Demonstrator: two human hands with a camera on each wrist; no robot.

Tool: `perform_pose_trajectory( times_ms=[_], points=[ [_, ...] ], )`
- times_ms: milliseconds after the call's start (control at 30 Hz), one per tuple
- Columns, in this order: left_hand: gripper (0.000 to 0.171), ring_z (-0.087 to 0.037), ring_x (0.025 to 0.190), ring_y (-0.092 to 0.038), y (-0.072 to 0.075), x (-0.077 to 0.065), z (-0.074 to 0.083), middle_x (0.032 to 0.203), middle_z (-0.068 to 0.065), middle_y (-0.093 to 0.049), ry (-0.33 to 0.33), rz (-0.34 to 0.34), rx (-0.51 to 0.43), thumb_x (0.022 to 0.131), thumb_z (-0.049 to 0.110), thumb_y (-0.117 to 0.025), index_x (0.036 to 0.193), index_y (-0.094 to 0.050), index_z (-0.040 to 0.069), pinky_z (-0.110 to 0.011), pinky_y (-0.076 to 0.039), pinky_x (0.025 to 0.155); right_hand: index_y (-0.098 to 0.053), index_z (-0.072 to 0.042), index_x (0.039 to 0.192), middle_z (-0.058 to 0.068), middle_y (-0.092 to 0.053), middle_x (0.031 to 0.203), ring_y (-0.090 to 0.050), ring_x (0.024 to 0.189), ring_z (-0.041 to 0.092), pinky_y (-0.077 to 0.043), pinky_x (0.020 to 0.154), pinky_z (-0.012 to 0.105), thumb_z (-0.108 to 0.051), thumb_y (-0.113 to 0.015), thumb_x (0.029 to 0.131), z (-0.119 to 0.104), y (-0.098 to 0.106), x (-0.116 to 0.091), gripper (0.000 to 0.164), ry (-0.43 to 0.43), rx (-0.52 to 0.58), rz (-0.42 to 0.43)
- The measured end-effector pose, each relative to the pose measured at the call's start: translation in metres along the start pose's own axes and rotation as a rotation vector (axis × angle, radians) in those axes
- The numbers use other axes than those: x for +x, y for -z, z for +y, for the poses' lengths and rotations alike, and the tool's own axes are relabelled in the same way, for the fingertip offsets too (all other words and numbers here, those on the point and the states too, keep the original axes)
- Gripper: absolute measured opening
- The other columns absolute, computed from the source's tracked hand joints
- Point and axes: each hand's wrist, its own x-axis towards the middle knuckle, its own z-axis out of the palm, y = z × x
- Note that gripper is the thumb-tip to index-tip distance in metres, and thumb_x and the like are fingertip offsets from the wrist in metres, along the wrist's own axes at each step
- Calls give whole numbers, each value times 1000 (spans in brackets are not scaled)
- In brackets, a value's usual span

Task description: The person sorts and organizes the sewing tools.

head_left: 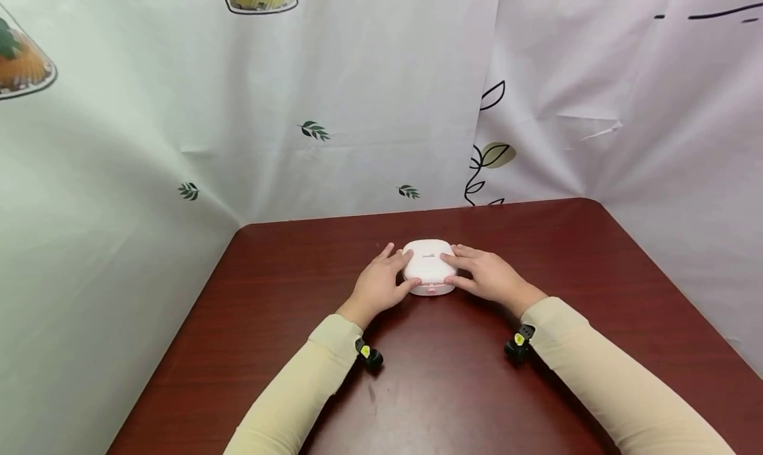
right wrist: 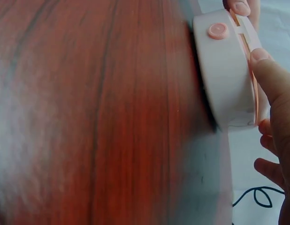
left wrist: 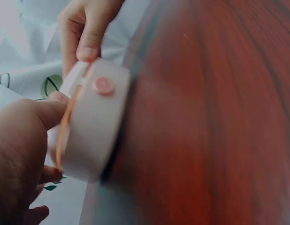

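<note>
A white rounded lidded box stands on the table toward its far side. It has small lettering on top, a pink seam under the lid and a round pink button on the front. My left hand holds the lid at its left side, thumb at the front seam and fingers along the side and top. From the right, my right hand grips the lid the same way, its thumb at the seam beside the front clasp. The lid lies down on the base, with a narrow line showing between them.
The dark red wooden table has rounded far corners. A pale printed cloth hangs behind it and along both sides. Each wrist wears a black strapped camera, the left camera and the right camera, close above the tabletop.
</note>
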Motion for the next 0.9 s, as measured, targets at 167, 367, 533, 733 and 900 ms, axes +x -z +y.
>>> perform_pose_trajectory(
  times_ms=[167, 367, 533, 733, 900],
  points=[
    [67, -26, 151, -30, 4, 3, 5, 147, -14, -54, 17, 0, -7, 96, 53, -63, 151, -50, 17, -48, -39, 114, -67, -10, 135, 26, -59, 137, -60, 125, 38, -51, 98, 53, -36, -77, 90, 1, 2, 4, 53, -4, 28, 9],
    [66, -27, 142, -45, 3, 7, 5, 149, -15, -50, 10, 6, -60, 97, 49, -63, 151, -49, 15, -44, -44, 110, -67, -12, 135, 26, -57, 139, -60, 125, 38, -51, 99, 52, -31, -79, 89, 3, 3, 6, 50, -90, 165, -4],
    [64, -26, 137, -51, 0, 8, 1, 149, -17, -50, 2, 44, -174, 96, 43, -67, 150, -51, 11, -40, -44, 110, -66, -11, 136, 26, -56, 141, -58, 128, 39, -50, 101, 52, -29, -78, 91, 1, 1, 7, 50, -112, 195, 5],
    [64, -24, 138, -49, -1, 9, -3, 147, -16, -52, 20, 63, -244, 94, 39, -72, 148, -53, 10, -39, -43, 110, -66, -10, 136, 28, -55, 142, -57, 128, 41, -49, 101, 53, -29, -78, 90, -5, 0, 9, 50, -132, 181, 22],
    [64, -25, 139, -48, -1, 8, -1, 149, -16, -51, 33, 57, -227, 95, 38, -71, 149, -51, 9, -39, -43, 111, -67, -10, 135, 27, -54, 143, -58, 127, 41, -50, 100, 53, -27, -79, 90, -8, 0, 9, 49, -159, 189, 35]
  ],
)
